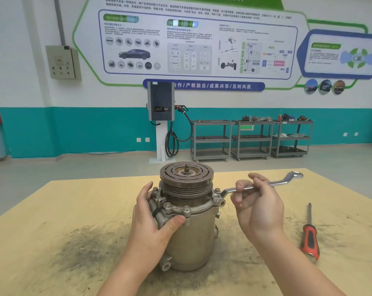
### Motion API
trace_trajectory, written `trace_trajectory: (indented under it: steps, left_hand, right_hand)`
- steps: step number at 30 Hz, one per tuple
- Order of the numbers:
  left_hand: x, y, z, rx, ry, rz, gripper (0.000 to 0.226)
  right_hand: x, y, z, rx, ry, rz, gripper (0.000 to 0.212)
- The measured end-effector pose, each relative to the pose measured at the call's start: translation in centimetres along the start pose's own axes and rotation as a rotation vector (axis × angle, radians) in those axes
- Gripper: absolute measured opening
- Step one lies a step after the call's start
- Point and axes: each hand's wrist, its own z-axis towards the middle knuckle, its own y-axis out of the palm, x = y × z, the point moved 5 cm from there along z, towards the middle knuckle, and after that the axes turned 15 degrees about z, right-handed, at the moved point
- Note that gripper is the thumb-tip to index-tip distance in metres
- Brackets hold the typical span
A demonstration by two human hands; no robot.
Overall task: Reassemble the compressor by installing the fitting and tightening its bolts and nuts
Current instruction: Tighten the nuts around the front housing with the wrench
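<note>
Two bare hands work at the compressor (189, 221), which stands upright on the table (52, 210). The left hand (151, 218) wraps the housing's left side, fingers curled behind the flange and thumb pressed across the front. The right hand (259, 206) is raised beside it, fingers clamped round the wrench (264, 184), whose ring end sits on a bolt (217, 190) at the flange's right. A screwdriver (309, 236) lies well apart to the right.

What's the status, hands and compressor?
Left hand grips compressor flange. Right hand holds wrench on right-side bolt. Screwdriver lies clear, right.
</note>
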Motion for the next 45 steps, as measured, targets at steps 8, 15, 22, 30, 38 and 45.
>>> trace_trajectory:
  steps: [8, 15, 22, 30, 38, 45]
  left_hand:
    - [0.0, -0.1, -0.1, 0.002, -0.017, 0.009, 0.092]
    - [0.4, 0.0, -0.2, -0.013, -0.029, -0.002, 0.091]
    - [0.8, -0.1, -0.4, 0.010, -0.037, -0.004, 0.091]
    - [1.3, -0.1, -0.6, 0.020, -0.074, 0.047, 0.108]
    - [1.0, 0.2, -0.4, 0.024, -0.033, 0.044, 0.104]
    - [0.4, 0.5, -0.2, 0.023, -0.035, 0.032, 0.107]
  right_hand:
    - [1.9, -0.7, 1.5, 0.049, 0.250, 0.103, 0.013]
    - [0.1, -1.4, -1.8, -0.099, -0.086, -0.016, 0.026]
    - [0.8, 0.9, -8.1, -0.536, -0.698, -0.724, 0.021]
    - [-1.9, 2.9, -6.5, -0.463, -0.569, -0.459, 0.014]
    - [-0.6, 0.1, -0.7, -0.063, -0.040, -0.045, 0.019]
    - [0.6, -0.1, 2.0, -0.019, 0.258, -0.011, 0.013]
